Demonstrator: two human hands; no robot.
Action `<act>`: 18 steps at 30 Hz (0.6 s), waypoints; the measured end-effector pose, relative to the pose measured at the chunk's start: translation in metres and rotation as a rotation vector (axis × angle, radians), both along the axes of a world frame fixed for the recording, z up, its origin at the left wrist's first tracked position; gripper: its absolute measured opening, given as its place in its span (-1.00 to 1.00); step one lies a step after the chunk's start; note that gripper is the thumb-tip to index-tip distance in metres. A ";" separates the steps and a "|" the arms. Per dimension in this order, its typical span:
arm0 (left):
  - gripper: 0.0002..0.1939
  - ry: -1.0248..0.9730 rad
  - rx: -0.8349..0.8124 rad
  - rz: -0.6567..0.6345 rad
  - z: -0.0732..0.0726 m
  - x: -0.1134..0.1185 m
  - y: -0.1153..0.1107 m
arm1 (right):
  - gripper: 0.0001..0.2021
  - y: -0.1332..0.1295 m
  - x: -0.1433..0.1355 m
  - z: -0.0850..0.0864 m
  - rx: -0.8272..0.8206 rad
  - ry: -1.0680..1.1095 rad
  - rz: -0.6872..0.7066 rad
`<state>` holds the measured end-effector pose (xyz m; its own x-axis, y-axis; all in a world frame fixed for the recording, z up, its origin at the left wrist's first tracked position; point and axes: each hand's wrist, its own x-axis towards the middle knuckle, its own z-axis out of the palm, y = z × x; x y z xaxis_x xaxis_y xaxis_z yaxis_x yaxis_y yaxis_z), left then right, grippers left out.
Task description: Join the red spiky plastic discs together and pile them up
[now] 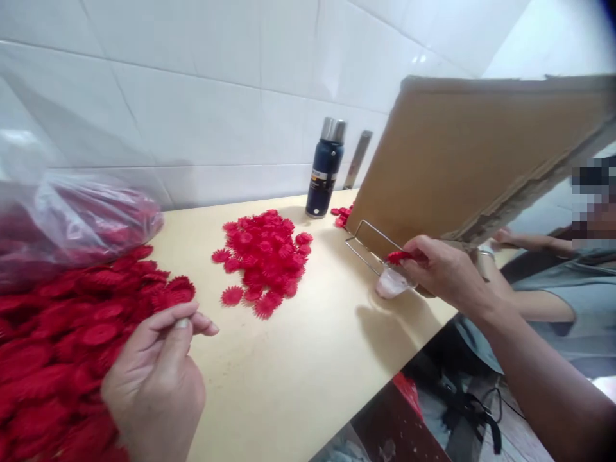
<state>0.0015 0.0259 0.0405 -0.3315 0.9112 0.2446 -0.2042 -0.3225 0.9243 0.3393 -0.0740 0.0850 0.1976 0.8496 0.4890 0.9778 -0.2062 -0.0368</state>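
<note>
My left hand (161, 378) is at the right edge of a large pile of red fringed discs (101, 333), thumb pressed to the index finger. One red disc shows just behind its fingertips; I cannot make out whether anything is in the pinch. At the right, my right hand (440, 269) pinches a single red fringed disc (397, 257) beside a bent wire frame (368, 247). Just under that disc, against the frame, is a whitish translucent lump (391, 283). A smaller heap of red fringed discs (264, 256) lies mid-table between my hands.
A clear plastic bag (96, 215) of red pieces lies at the left. A dark blue flask (326, 168) stands near the tiled wall. A large cardboard sheet (471, 154) leans up at the right. Beyond it another person's arm (541, 242) shows. The table edge runs along the lower right.
</note>
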 end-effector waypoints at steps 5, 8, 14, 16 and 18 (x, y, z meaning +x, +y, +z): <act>-0.87 0.055 -0.046 -0.002 -0.002 0.004 0.001 | -0.87 -0.006 0.022 -0.014 -0.257 -0.176 -0.033; -0.88 0.093 -0.072 -0.002 -0.006 0.005 0.003 | -0.84 0.001 0.021 -0.016 -0.374 -0.239 -0.022; -0.89 0.142 -0.129 -0.031 -0.013 0.003 0.001 | -0.84 0.018 0.027 -0.015 -0.581 -0.109 0.013; -0.88 0.147 -0.150 -0.052 -0.013 0.002 0.000 | -0.83 0.022 0.032 -0.018 -0.602 -0.085 0.047; -0.88 0.152 -0.175 -0.071 -0.011 0.002 -0.001 | -0.82 0.024 0.035 -0.021 -0.610 -0.072 0.069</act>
<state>0.0031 0.0252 0.0292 -0.2361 0.9639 0.1227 -0.0747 -0.1439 0.9868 0.3744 -0.0497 0.0640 0.1165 0.9901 -0.0789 0.9853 -0.1052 0.1348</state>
